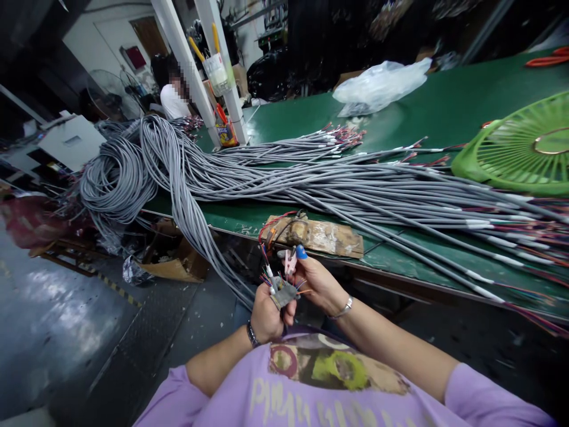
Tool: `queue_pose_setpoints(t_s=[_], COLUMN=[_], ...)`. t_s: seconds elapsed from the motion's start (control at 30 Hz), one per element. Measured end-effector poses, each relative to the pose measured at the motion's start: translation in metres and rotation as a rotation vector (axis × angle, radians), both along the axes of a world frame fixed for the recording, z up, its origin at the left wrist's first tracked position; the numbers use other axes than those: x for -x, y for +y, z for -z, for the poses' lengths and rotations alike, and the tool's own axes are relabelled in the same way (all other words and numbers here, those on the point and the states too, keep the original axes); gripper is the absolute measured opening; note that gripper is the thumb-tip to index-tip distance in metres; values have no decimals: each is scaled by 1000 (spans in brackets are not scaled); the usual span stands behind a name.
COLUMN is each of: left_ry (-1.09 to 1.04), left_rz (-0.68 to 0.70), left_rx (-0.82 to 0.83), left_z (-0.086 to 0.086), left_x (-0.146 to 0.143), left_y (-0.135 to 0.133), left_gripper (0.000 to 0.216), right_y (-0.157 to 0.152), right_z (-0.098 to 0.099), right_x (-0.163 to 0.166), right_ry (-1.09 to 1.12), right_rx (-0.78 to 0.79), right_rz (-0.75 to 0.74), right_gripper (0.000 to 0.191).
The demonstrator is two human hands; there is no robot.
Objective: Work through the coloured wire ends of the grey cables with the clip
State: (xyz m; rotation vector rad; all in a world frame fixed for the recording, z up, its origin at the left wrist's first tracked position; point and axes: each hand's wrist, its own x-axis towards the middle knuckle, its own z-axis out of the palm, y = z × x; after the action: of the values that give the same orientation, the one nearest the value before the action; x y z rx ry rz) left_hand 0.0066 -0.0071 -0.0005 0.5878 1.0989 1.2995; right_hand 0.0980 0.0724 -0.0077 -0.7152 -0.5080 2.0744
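My left hand [267,314] is closed in a fist around the end of a grey cable [284,292], its thin coloured wires fanning out above my fingers. Just to the right, my right hand [315,279] pinches a small pink-and-white clip-like piece [290,260] close to those wire ends; a blue cover sits on one fingertip. Both hands are held in front of my chest, below the edge of the green table [435,107]. A worn wooden block [320,235] with red and black wires on it lies at the table edge, right above my hands.
A big bundle of grey cables [275,178] runs across the table and spills off its left end in coils. A green fan guard [520,148] lies at right and a clear plastic bag [382,83] farther back. Another person [174,95] sits far left behind a white post. Cardboard [173,261] lies on the floor.
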Motion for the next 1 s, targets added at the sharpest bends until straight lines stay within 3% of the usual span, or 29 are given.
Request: queue_pose_setpoints(t_s=[0.23, 0.53, 0.73, 1.0], left_ry=[43, 6, 1, -36], left_rz=[-26, -2, -130, -182], left_rx=[79, 62, 25, 13], left_z=[6, 5, 7, 4], left_x=[-1, 3, 0, -2], left_y=[6, -3, -7, 0], left_gripper=[36, 39, 30, 30], right_y=[0, -3, -8, -2], right_z=[0, 3, -2, 5], right_x=[1, -8, -11, -8], right_ry=[-10, 55, 18, 10], right_rx=[-23, 56, -108, -47], right_rz=[3, -128, -122, -108], right_gripper=[40, 42, 27, 35])
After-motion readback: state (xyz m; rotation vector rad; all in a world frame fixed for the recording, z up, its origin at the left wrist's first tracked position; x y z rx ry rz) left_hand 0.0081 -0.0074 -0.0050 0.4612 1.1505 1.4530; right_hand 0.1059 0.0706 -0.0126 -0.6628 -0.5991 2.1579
